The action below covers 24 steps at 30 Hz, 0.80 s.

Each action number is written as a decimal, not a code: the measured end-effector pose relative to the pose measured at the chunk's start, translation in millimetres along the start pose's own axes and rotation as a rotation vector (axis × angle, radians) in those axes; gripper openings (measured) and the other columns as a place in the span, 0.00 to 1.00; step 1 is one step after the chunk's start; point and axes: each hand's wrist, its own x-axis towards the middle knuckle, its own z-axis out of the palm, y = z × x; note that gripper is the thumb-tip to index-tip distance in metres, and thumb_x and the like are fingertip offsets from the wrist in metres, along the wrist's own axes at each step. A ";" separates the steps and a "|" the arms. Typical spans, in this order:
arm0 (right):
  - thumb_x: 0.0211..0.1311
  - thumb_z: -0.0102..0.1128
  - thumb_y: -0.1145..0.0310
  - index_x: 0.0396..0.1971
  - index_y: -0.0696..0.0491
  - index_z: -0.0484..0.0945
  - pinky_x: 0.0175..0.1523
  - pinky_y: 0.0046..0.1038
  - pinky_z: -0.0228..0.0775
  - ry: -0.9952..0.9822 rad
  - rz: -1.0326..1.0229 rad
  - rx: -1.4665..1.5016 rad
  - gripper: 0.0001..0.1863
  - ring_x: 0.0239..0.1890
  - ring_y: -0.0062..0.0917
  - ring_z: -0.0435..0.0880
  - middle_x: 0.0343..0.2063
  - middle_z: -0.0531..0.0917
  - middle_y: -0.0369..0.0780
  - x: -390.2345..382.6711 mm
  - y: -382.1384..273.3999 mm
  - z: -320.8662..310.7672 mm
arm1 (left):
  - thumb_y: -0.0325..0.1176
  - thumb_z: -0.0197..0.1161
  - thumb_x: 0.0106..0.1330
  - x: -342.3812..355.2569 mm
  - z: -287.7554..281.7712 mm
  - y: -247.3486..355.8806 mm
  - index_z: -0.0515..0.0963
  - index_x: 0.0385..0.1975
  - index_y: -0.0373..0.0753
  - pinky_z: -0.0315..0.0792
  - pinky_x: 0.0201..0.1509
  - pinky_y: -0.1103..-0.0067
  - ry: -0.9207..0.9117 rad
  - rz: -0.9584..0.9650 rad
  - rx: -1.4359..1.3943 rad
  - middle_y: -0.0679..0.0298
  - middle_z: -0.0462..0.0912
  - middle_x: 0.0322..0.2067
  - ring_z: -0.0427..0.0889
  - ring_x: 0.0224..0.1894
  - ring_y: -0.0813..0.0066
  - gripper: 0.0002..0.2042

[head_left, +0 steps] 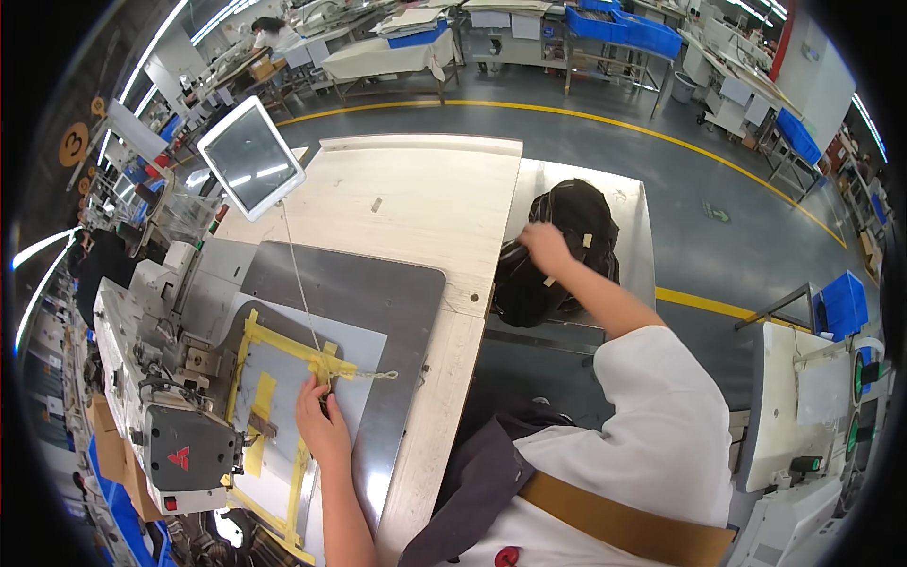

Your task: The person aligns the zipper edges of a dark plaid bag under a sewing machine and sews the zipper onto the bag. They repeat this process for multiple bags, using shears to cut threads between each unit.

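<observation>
My left hand [323, 423] rests at the near corner of a clear template frame [295, 491] edged with yellow tape. Its fingers curl around the taped edge, beside a cord with a looped end [383, 375]. The frame lies on a grey metal plate [406, 321], partly beneath the head of an industrial sewing machine [194, 446]. Stretched out to the right, my right hand [546, 248] is closed on dark fabric at the left side of a pile of black fabric pieces [578, 213]. Small pale tags show on the pile. The fingertips of this hand are partly hidden.
A tilted screen [251, 158] stands beyond the machine on the pale wooden tabletop [406, 189]. The pile sits on a separate white side table [635, 222]. Dark fabric [274, 539] hangs below the machine. Blue bins [624, 30] and workbenches line the far aisle.
</observation>
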 end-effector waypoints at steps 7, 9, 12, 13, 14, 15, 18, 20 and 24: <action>0.45 0.55 0.75 0.32 0.50 0.80 0.47 0.32 0.69 0.590 -0.150 -0.037 0.12 0.44 0.34 0.78 0.38 0.81 0.38 24.1 44.6 -128.5 | 0.23 0.56 0.62 -0.3 -7.5 5.2 0.75 0.37 0.35 0.65 0.61 0.65 0.013 -0.064 -0.054 0.53 0.77 0.54 0.72 0.57 0.51 0.05; 0.45 0.56 0.75 0.35 0.49 0.80 0.49 0.33 0.70 0.445 -0.124 -0.101 0.14 0.46 0.33 0.78 0.40 0.80 0.38 -3.3 60.6 -122.9 | 0.23 0.56 0.62 0.1 -7.7 7.3 0.75 0.37 0.34 0.67 0.58 0.66 0.032 -0.071 -0.084 0.53 0.79 0.51 0.74 0.54 0.52 0.05; 0.49 0.62 0.71 0.44 0.50 0.80 0.52 0.39 0.70 -0.283 0.052 -0.240 0.18 0.51 0.38 0.77 0.47 0.80 0.41 -67.4 86.6 -77.2 | 0.23 0.56 0.64 1.6 -1.9 4.9 0.75 0.38 0.34 0.71 0.50 0.71 0.058 -0.059 -0.126 0.56 0.80 0.44 0.78 0.47 0.58 0.05; 0.50 0.64 0.67 0.47 0.49 0.78 0.53 0.39 0.70 -0.497 0.130 -0.153 0.20 0.52 0.38 0.77 0.47 0.80 0.42 -78.6 79.9 -72.8 | 0.24 0.56 0.65 1.3 -2.1 6.1 0.75 0.38 0.33 0.71 0.46 0.73 0.040 -0.145 -0.156 0.57 0.80 0.42 0.78 0.44 0.62 0.05; 0.52 0.65 0.64 0.51 0.49 0.77 0.54 0.39 0.69 -0.711 0.210 -0.061 0.23 0.53 0.38 0.78 0.48 0.80 0.43 -84.4 73.8 -72.0 | 0.25 0.56 0.66 0.8 -4.8 8.1 0.75 0.39 0.33 0.71 0.43 0.75 0.021 -0.230 -0.185 0.58 0.80 0.40 0.78 0.41 0.65 0.05; 0.52 0.66 0.58 0.51 0.50 0.78 0.54 0.38 0.70 -0.805 0.201 -0.134 0.26 0.53 0.35 0.79 0.46 0.82 0.43 -52.8 43.5 -93.8 | 0.26 0.55 0.67 -0.6 -11.6 8.5 0.75 0.39 0.33 0.71 0.40 0.77 0.012 -0.323 -0.199 0.59 0.80 0.38 0.78 0.38 0.68 0.05; 0.54 0.62 0.64 0.42 0.48 0.81 0.45 0.38 0.71 -0.229 0.030 -0.022 0.14 0.40 0.35 0.82 0.34 0.82 0.38 -9.2 -14.2 -137.2 | 0.29 0.54 0.70 12.0 -17.9 22.9 0.75 0.43 0.34 0.68 0.34 0.82 0.029 -0.345 -0.363 0.63 0.78 0.36 0.75 0.33 0.77 0.07; 0.57 0.59 0.64 0.40 0.51 0.80 0.44 0.35 0.74 0.022 -0.056 0.299 0.12 0.40 0.35 0.82 0.38 0.83 0.41 25.0 -80.5 -167.9 | 0.30 0.54 0.71 27.5 -16.5 21.2 0.74 0.46 0.35 0.68 0.33 0.82 0.061 -0.430 -0.609 0.65 0.77 0.36 0.74 0.30 0.79 0.09; 0.56 0.66 0.55 0.56 0.52 0.73 0.56 0.31 0.70 -0.249 -0.235 1.071 0.29 0.52 0.32 0.80 0.50 0.81 0.43 45.7 -205.3 -170.5 | 0.32 0.52 0.73 78.1 -7.6 59.6 0.72 0.53 0.38 0.66 0.30 0.85 0.029 -0.594 -1.243 0.67 0.76 0.38 0.73 0.32 0.82 0.12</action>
